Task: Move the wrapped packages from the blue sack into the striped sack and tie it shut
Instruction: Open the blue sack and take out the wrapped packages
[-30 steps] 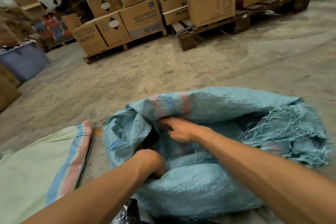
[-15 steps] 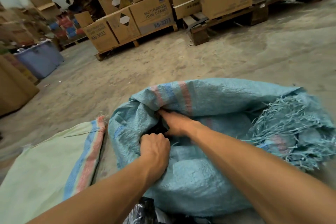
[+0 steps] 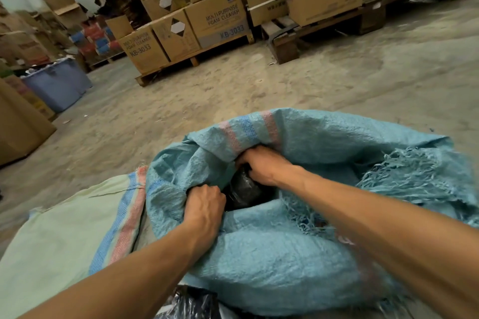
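The blue woven sack (image 3: 280, 254) lies on the floor in front of me, its frayed mouth bunched open. Inside the opening shows a package wrapped in black plastic (image 3: 243, 190). My right hand (image 3: 261, 166) reaches into the mouth and closes its fingers on the top of that package. My left hand (image 3: 206, 204) is clenched on the sack's near-left rim, pulling it aside. The pale green striped sack (image 3: 67, 235) lies flat to the left, touching the blue one. Another black wrapped package (image 3: 189, 303) peeks out at the bottom edge.
Bare concrete floor stretches ahead. Wooden pallets with stacked cardboard boxes (image 3: 186, 31) line the back. A blue-grey plastic bin (image 3: 57, 83) stands at the left, with a brown carton (image 3: 18, 127) nearer me.
My left hand has come up out of the sack and gripped its rim, widening the mouth. The black package has come into sight under my right hand. My head has tilted up slightly.
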A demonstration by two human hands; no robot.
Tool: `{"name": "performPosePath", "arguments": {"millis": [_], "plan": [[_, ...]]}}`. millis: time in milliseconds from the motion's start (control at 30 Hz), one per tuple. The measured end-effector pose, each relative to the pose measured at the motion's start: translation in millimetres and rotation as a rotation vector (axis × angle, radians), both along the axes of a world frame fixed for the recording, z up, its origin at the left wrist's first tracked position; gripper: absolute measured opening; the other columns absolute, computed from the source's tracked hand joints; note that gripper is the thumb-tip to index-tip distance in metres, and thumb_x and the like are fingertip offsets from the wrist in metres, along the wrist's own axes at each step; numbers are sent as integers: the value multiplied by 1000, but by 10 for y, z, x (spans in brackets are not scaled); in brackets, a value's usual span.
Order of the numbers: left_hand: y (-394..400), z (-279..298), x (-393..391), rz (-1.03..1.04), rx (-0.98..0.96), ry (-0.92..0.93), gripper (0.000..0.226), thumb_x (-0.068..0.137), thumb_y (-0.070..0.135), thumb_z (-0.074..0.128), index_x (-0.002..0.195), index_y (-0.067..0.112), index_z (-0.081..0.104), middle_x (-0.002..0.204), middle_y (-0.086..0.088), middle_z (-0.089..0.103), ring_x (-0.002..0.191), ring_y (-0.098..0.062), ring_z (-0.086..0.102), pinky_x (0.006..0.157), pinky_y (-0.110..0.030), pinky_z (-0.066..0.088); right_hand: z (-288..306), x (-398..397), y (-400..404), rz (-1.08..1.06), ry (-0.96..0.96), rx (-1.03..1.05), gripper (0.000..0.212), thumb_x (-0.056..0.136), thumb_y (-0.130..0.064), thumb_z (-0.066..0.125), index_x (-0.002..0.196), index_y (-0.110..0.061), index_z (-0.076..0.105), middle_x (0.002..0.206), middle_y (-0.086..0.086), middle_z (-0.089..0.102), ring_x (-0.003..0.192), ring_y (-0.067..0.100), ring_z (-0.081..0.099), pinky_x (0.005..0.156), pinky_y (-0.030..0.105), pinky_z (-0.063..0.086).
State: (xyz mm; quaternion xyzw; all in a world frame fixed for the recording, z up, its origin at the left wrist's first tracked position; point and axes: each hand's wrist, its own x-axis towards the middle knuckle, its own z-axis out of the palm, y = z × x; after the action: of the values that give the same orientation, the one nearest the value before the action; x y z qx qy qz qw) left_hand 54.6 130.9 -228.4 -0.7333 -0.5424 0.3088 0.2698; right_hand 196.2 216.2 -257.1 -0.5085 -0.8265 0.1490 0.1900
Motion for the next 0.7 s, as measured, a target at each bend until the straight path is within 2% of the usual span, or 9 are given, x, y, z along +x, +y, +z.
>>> {"name": "performPosePath", "arguments": {"millis": [100,200,333,400,433,500,567,633,700], "plan": [[-23,9,-40,-5,-18,20,35,100,3,38,113,18,67,113,0,68,106,-22,64,67,-31,36,79,163,-79,146,-98,-38,47,85,1,50,119,-27,67,123,6,67,110,29,62,93,36,51],[-39,28,-10,-40,-28,-13,34,100,3,39,112,18,67,112,-1,68,106,-23,64,67,-32,35,152,313,-242,171,-188,30,36,88,-7,50,116,-24,63,113,10,68,99,33,65,81,41,54],[-31,97,118,-78,-7,-58,35,100,2,36,119,15,63,119,-5,62,110,-25,62,76,-34,45,157,405,-556,91,-197,246,16,96,-16,53,112,-16,55,104,7,63,88,33,64,60,38,39],[-2,158,168,-18,17,-86,35,99,0,36,120,11,63,119,-7,63,109,-25,63,80,-34,49,134,412,-693,-37,-185,371,14,94,-14,58,106,-14,52,91,4,59,71,31,63,52,35,32],[11,198,192,22,33,-127,34,98,0,37,119,11,62,117,-6,65,108,-26,64,79,-35,49,150,428,-749,-109,-161,404,17,90,-12,63,102,-15,51,81,2,56,59,30,59,47,33,28],[9,282,240,93,76,-213,30,97,3,41,122,11,56,116,-5,66,108,-26,64,72,-34,44,209,502,-831,-201,-96,427,28,82,-5,67,99,-15,47,64,-2,42,41,26,38,42,28,18],[25,361,275,193,76,-319,34,94,10,48,127,10,48,119,-6,63,111,-28,62,73,-36,44,285,607,-876,-244,-57,459,43,70,7,65,101,-14,43,58,-5,28,39,21,22,41,26,14],[83,471,303,376,44,-456,38,91,15,51,128,8,48,124,-10,60,114,-33,60,82,-40,48,378,712,-897,-259,-53,479,54,62,15,60,103,-14,38,55,-5,25,37,20,21,40,26,16],[145,577,350,488,-26,-622,23,93,16,49,112,4,56,118,-13,62,110,-33,61,83,-38,49,484,826,-893,-277,-33,490,53,63,17,58,102,-14,41,55,-3,28,39,21,24,41,27,19]]}}
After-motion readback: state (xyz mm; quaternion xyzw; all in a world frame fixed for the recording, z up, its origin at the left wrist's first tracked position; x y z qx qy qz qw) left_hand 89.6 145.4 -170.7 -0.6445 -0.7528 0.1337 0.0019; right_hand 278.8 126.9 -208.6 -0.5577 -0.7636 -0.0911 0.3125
